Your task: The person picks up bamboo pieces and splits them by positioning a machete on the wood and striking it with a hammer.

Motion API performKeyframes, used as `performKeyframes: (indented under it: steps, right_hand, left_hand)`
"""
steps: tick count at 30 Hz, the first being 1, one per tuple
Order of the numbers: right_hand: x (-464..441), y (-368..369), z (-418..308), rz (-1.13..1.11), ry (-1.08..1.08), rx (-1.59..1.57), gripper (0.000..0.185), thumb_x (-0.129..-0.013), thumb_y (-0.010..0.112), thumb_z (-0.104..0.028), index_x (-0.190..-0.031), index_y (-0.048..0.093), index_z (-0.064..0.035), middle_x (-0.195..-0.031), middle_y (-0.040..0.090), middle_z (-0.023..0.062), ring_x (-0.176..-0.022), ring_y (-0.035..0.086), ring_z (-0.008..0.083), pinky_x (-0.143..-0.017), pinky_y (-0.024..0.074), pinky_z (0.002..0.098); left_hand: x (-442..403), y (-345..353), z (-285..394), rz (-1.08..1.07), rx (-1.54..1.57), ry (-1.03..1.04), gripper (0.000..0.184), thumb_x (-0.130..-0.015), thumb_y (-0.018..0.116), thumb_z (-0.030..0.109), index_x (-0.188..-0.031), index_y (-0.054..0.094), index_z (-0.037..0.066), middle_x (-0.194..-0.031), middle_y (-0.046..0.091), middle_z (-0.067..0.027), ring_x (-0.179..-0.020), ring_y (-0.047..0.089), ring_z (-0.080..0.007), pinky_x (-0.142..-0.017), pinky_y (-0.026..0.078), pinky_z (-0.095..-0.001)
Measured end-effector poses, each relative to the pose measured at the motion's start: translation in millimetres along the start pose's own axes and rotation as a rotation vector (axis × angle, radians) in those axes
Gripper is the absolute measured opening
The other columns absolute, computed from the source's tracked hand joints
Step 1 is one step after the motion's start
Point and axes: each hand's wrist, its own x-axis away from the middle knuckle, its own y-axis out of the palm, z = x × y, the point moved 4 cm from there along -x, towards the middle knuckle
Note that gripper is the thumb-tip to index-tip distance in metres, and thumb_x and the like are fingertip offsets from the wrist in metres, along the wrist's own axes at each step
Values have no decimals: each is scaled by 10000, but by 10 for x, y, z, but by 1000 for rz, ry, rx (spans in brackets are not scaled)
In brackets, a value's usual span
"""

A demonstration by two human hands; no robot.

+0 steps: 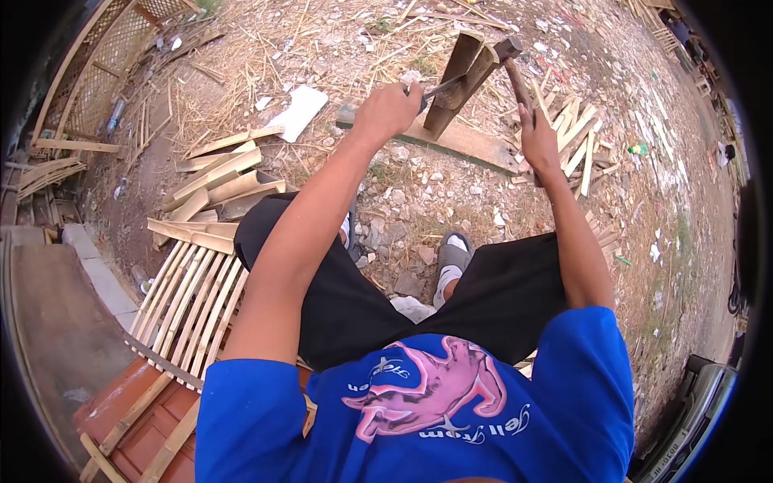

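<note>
My left hand point(388, 115) is closed around the dark handle of a knife point(443, 86). Its blade reaches into a split bamboo piece point(481, 71), which stands tilted on a wooden plank point(471, 147) lying on the ground. In my right hand point(539, 143) is the wooden handle of a hammer point(508, 50). The hammer's dark head is beside the upper end of the bamboo, and I cannot tell whether the two touch.
Split bamboo halves point(213, 181) lie in a pile at the left, near a slatted bamboo rack point(189, 294). Thin bamboo strips point(576, 141) are heaped at the right. A white sheet point(304, 111) lies on the stony ground. A lattice panel point(88, 72) leans far left.
</note>
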Motion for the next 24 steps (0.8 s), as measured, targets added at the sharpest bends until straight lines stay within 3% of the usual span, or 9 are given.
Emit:
performKeyframes:
  steps: [4,6,8,13,14,15,16,21,24]
  right_hand:
    - [-74,-569,-414,168,-95,-73,548,-1002,441,-494,-1077,560,36,-805,636,252,-801,623,421,-723,447,486]
    - [-148,-942,-670,302,-199,-267,535,-1000,469,-521,-1063,551,4,-660,523,74,-550,497,134,-509,411,295]
    - [-146,-1290,-966,321,-290,-492,465,-1005,483,-498,-955,513,-36,-626,462,6,-494,424,55,-445,339,217]
    - [-111,-669,-729,544,-402,-948,422,-1023,450,-440,-925,454,-30,-589,467,-2,-470,468,72,-423,357,236]
    - [-42,-231,-320,452,-276,-700,385,-1025,455,-405,-956,456,-26,-578,508,74,-489,543,188,-465,429,322]
    - [184,-9,-171,309,-205,-192,382,-1016,462,-401,-1010,463,-19,-638,583,225,-598,613,402,-567,466,478]
    - [179,232,28,18,-97,107,395,-1007,460,-412,-1063,469,-21,-766,602,337,-747,586,548,-674,426,589]
    - [127,120,-63,71,-64,-31,432,-997,461,-435,-1048,534,-13,-818,618,332,-835,600,525,-727,425,557]
    - [47,-420,-455,89,-6,-90,521,-995,465,-483,-1109,550,19,-905,648,275,-828,635,425,-731,459,482]
  left_hand:
    - [-40,94,36,2,8,9,616,-957,348,482,-1070,687,-20,-1079,666,-275,-1061,617,-444,-955,460,-491]
    - [-31,94,17,-4,4,2,622,-956,345,486,-1067,687,-21,-1073,667,-275,-1055,619,-443,-956,459,-489]
    - [-62,131,-2,-4,1,9,610,-963,344,484,-1052,689,-10,-1049,671,-271,-1033,624,-438,-939,463,-483]
    - [-89,128,-21,25,11,32,586,-977,352,473,-987,699,1,-979,680,-266,-968,634,-439,-905,468,-475]
    - [-84,123,-21,27,7,32,588,-977,354,474,-980,700,-1,-976,680,-269,-965,634,-442,-907,468,-476]
    - [-119,126,-47,26,-7,42,589,-976,356,474,-977,700,-3,-978,678,-276,-967,633,-444,-910,466,-479]
    - [-193,135,-89,27,-24,58,589,-974,358,474,-975,700,-5,-979,675,-283,-970,633,-446,-914,465,-482]
    - [-106,375,-72,62,37,49,566,-970,356,455,-1002,698,6,-985,661,-308,-991,621,-461,-929,457,-489]
    - [-214,523,-62,40,55,72,564,-972,354,460,-1011,696,13,-994,665,-298,-997,617,-465,-936,451,-490]
